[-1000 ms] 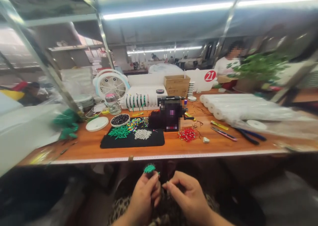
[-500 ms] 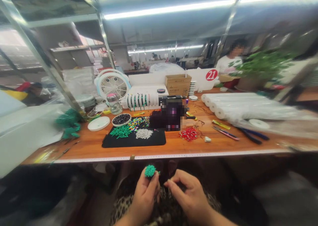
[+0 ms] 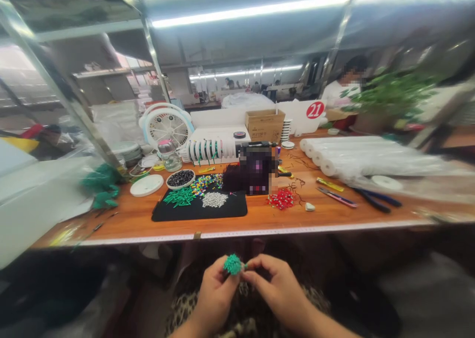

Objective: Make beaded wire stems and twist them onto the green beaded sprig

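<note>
Below the table edge, my left hand [image 3: 215, 291] is closed around a round bundle of green-tipped pieces [image 3: 232, 264], with the green ends facing up. Their lower parts are hidden in my fist. Right beside the bundle, my right hand [image 3: 276, 283] is closed in a pinch, its thumb and index fingertips meeting the left fingers. A tiny bit of green shows at that pinch, too small to name. On the black mat [image 3: 233, 212] above lie green slim pieces [image 3: 180, 197], silvery-white beads [image 3: 214, 199] and mixed coloured beads [image 3: 204, 183].
A dish of dark beads [image 3: 181, 178] and a white lid [image 3: 147, 185] are at the left. Rightward lie red pieces [image 3: 281, 198], pliers [image 3: 374, 202], a cutter [image 3: 337, 197] and wrapped white rolls [image 3: 363, 155]. Behind stand a fan [image 3: 168, 125], spools [image 3: 211, 151] and a cardboard box [image 3: 264, 126].
My left hand has shifted slightly right with the green bundle. My right fingertips have come in from apart to meet the bundle's right side.
</note>
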`<action>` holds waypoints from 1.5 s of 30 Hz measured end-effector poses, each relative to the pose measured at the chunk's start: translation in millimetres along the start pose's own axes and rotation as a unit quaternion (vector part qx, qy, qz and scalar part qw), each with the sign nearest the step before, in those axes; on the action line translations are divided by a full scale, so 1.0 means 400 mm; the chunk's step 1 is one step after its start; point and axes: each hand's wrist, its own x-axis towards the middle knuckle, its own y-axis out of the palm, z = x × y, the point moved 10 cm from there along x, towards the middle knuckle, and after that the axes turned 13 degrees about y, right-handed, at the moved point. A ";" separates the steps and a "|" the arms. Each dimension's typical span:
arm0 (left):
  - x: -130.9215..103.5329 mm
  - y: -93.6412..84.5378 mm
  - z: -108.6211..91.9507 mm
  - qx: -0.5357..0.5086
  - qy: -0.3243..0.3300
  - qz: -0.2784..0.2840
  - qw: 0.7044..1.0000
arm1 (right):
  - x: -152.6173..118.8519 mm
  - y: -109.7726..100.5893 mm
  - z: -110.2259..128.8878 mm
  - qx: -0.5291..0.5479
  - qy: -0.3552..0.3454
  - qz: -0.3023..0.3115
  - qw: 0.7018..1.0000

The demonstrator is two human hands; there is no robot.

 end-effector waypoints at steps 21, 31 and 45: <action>0.012 -0.065 0.000 -0.143 0.004 -0.191 0.971 | -0.037 0.032 0.044 -0.091 -0.104 0.107 0.985; -0.019 0.092 0.053 -0.196 -0.138 0.027 0.971 | 0.022 0.007 -0.019 0.117 0.075 0.072 0.988; -0.018 0.063 0.046 -0.205 -0.119 -0.007 0.972 | 0.011 0.011 0.008 0.124 0.016 0.080 0.989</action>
